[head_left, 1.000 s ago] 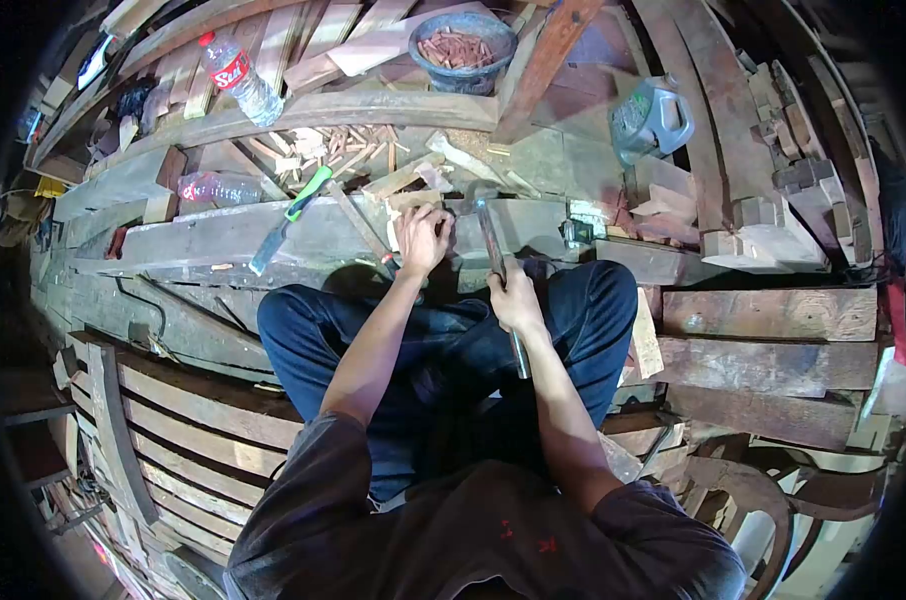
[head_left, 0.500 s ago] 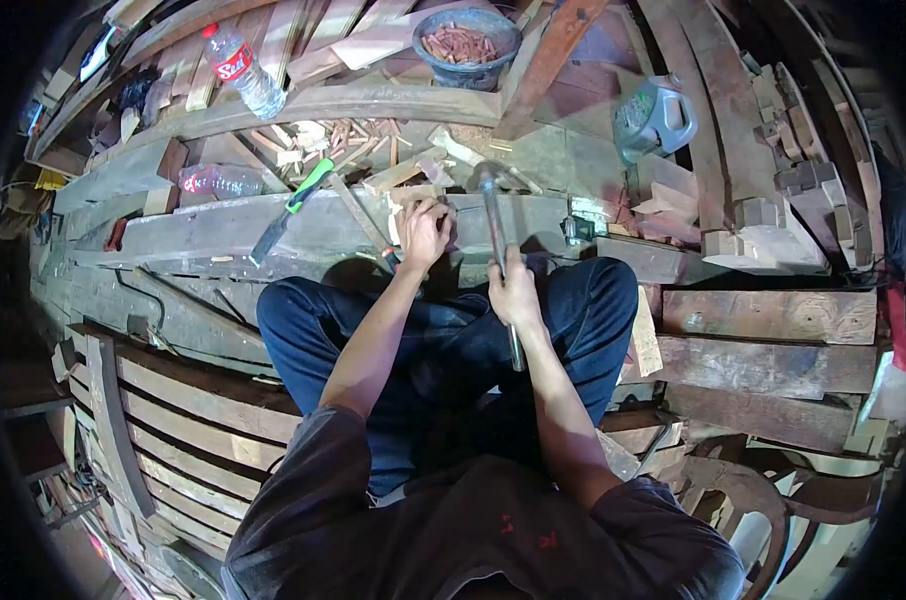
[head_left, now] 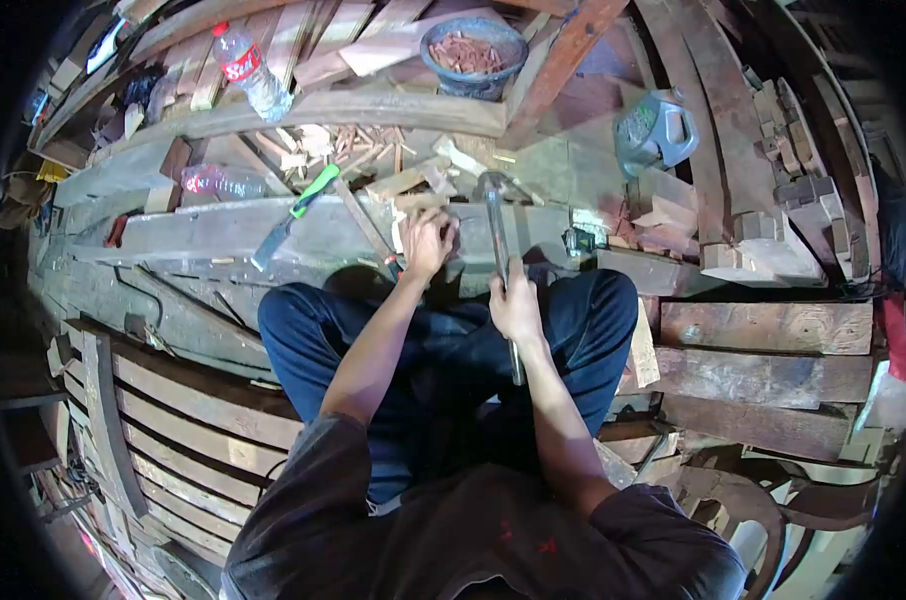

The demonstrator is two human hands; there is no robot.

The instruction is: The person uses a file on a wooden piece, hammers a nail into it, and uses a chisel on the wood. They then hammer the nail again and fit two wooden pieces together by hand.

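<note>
My right hand point(head_left: 514, 305) is wrapped round the metal handle of a hammer point(head_left: 499, 225). The hammer's head points away from me, over the thick wooden beam point(head_left: 323, 222) in front of my legs. Curled over a pale piece of wood point(head_left: 410, 203) on that beam is my left hand point(head_left: 428, 243); the fingers hide most of the piece. Just left of this hand lies a handsaw point(head_left: 366, 222), partly behind the wrist. Farther left, a chisel point(head_left: 291, 220) with a green and black handle rests across the beam.
Wood scraps point(head_left: 348, 145) lie beyond the beam. A bucket point(head_left: 473, 62) of small wooden pegs stands behind them, with a water bottle point(head_left: 251, 75) to its left. At the right are a plastic jug point(head_left: 656, 132) and stacked wood blocks point(head_left: 763, 245). Another bottle point(head_left: 223, 182) lies sideways.
The left hand's fingers have spread slightly over the wood piece. The hammer stays in my right hand at nearly the same place, and the whole view has shifted a little.
</note>
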